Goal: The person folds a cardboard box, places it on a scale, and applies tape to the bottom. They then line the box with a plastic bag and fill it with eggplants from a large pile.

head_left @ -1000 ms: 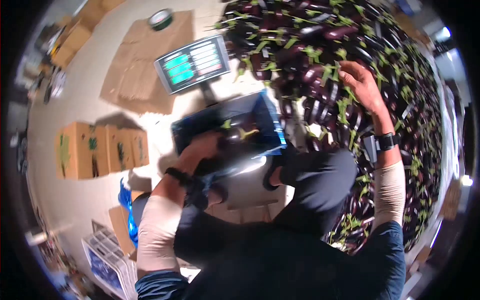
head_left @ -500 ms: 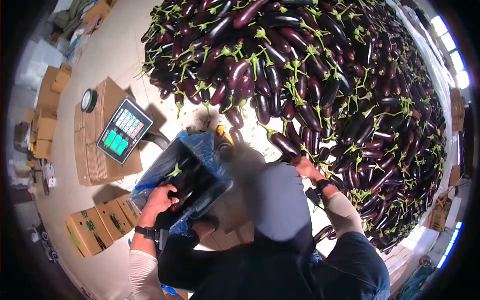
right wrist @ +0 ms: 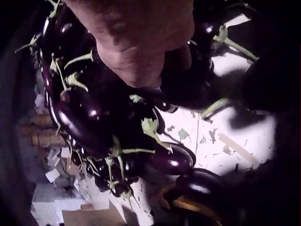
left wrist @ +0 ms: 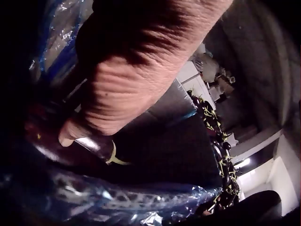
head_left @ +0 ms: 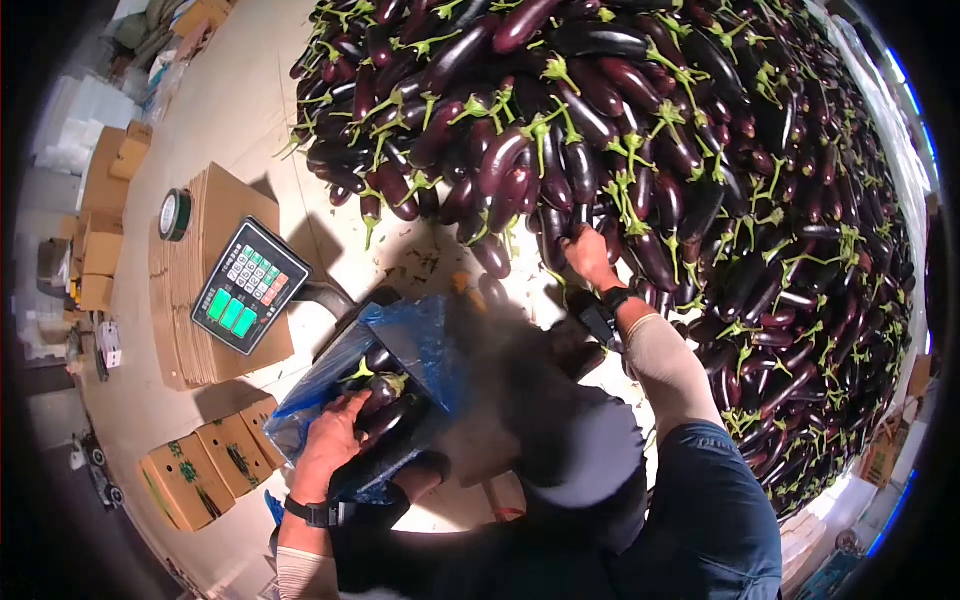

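Note:
My left hand point(head_left: 335, 435) reaches into a box with a blue plastic liner point(head_left: 425, 330). Its fingers lie over a dark purple eggplant point(head_left: 385, 392) among others in there. In the left wrist view the thumb presses an eggplant point(left wrist: 51, 148); the other fingers are hidden in shadow. My right hand point(head_left: 592, 258) is at the near edge of a large eggplant pile point(head_left: 690, 120), gripping an eggplant point(head_left: 552, 235). From the right wrist, curled fingers show over dark eggplants, with green stems and pale floor below them.
A scale display point(head_left: 250, 285) stands beyond the box, in front of stacked flat cardboard point(head_left: 225, 200) with a tape roll point(head_left: 174, 215) on it. Printed cartons point(head_left: 190, 475) sit at the left. Scattered leaf bits point(head_left: 425, 265) lie on the floor before the pile.
Since half a second ago my right hand has moved forward, away from my knee, to the pile's edge. My left hand has shifted slightly right and lower inside the box.

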